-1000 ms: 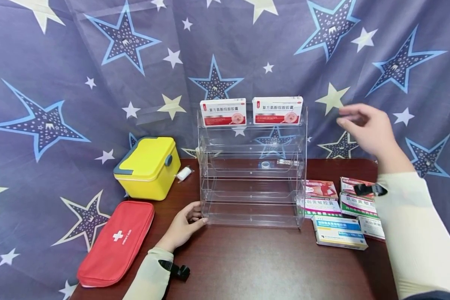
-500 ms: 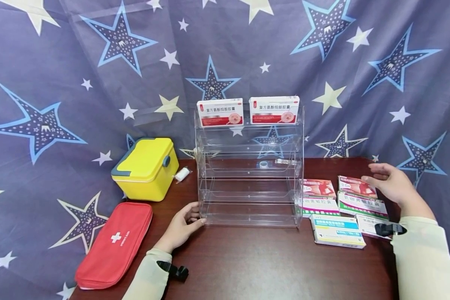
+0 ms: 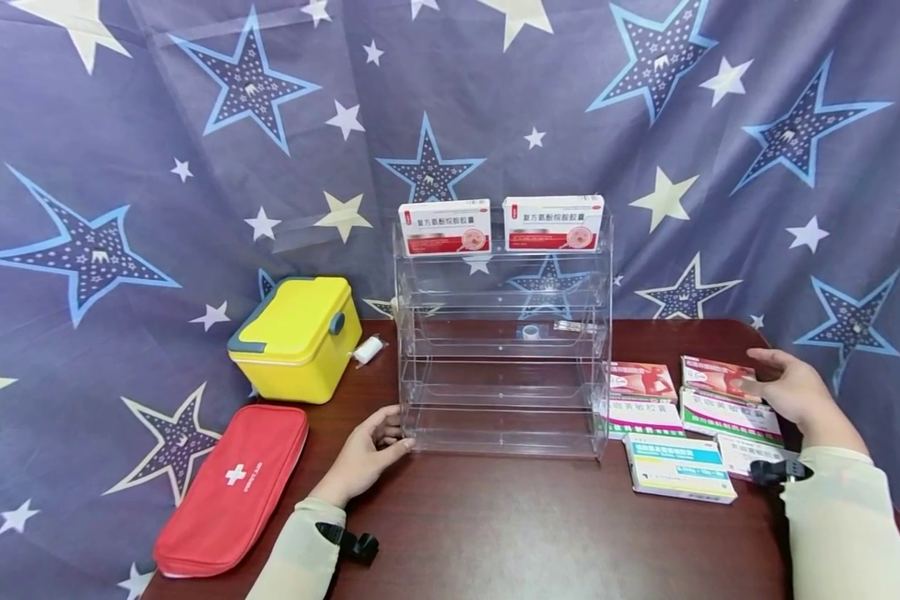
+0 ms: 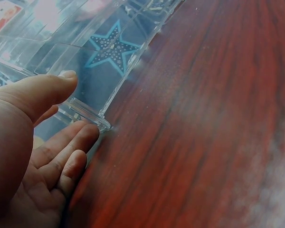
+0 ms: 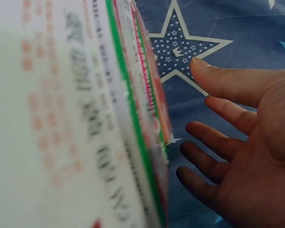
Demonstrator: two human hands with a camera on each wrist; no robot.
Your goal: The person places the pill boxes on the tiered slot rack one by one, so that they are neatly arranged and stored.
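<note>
A clear acrylic rack (image 3: 502, 350) with several shelves stands mid-table. Two red-and-white medicine boxes (image 3: 446, 227) (image 3: 553, 222) stand on its top shelf. My left hand (image 3: 397, 433) rests at the rack's front-left bottom corner (image 4: 92, 118), thumb above the lip and fingers below it, all relaxed. My right hand (image 3: 753, 372) is spread open at the far right, fingertips at a red medicine box (image 3: 708, 373) lying on a green-striped box (image 3: 723, 412). In the right wrist view the fingers (image 5: 213, 107) stand apart beside the stacked box edges (image 5: 142, 118), holding nothing.
More medicine boxes lie right of the rack: a red one (image 3: 641, 379), a green one (image 3: 641, 414), a blue one (image 3: 678, 467) and a white one (image 3: 746, 454). A yellow case (image 3: 296, 337), a red first-aid pouch (image 3: 232, 487) and a bandage roll (image 3: 367, 348) sit left. A star-printed cloth hangs behind.
My right hand has come down from beside the rack's top shelf to the boxes at the table's right. The left hand has stayed at the rack's corner.
</note>
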